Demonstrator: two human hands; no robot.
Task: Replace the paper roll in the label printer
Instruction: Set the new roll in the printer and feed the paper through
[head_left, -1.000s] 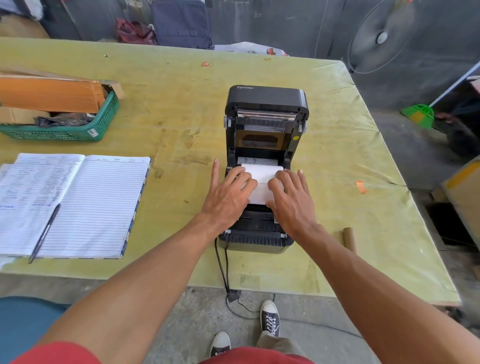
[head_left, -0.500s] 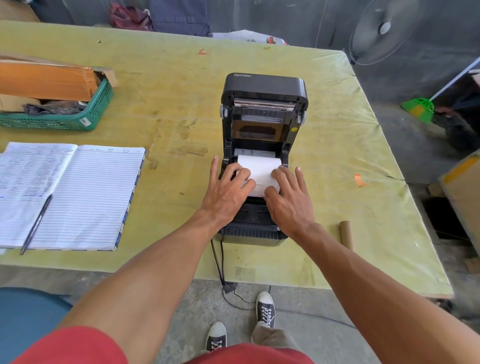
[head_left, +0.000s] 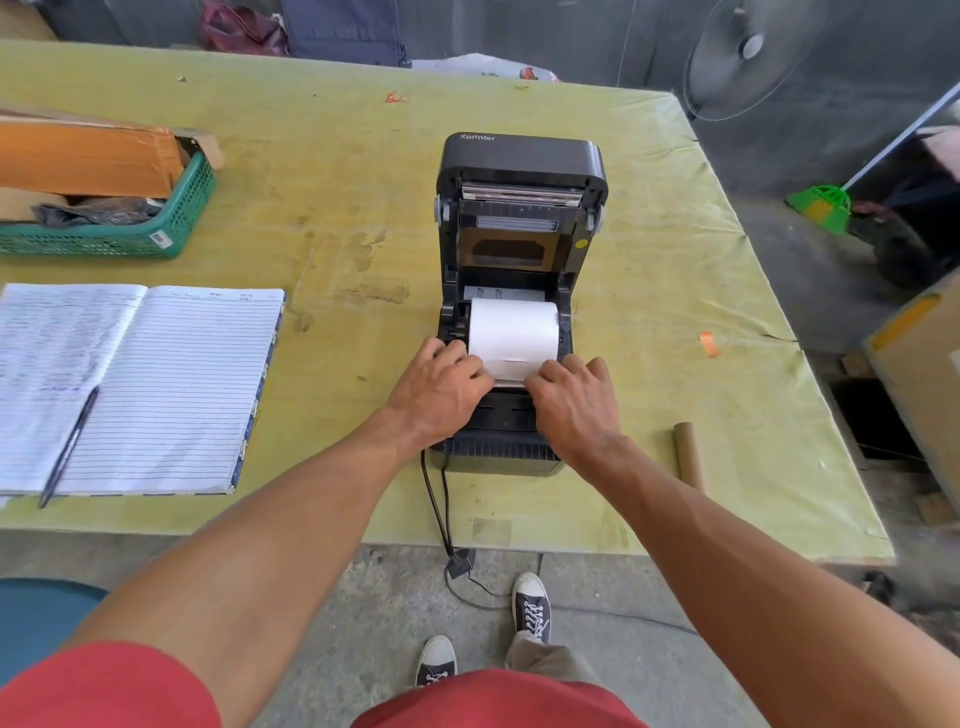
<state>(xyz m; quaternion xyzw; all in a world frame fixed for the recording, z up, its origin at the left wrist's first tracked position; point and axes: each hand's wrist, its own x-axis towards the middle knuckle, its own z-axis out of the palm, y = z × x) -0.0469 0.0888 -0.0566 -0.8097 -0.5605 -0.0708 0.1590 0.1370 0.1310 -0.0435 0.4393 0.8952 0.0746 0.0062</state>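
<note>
Nearest, the left hand (head_left: 441, 387) and right hand (head_left: 574, 400) rest on the label printer (head_left: 519, 291) — each grip pinching the loose paper end at its own edge. Behind them the white paper roll (head_left: 513, 332) sits in the open bay, lid raised. An empty cardboard core (head_left: 688, 454) lies on the surface (head_left: 337, 182), right of the printer.

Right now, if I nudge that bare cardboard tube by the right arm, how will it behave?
The cardboard tube is a bare cylinder lying on its side, so it will likely roll. It looks hollow, so probably light. It lies near the table corner and might roll off.
</note>
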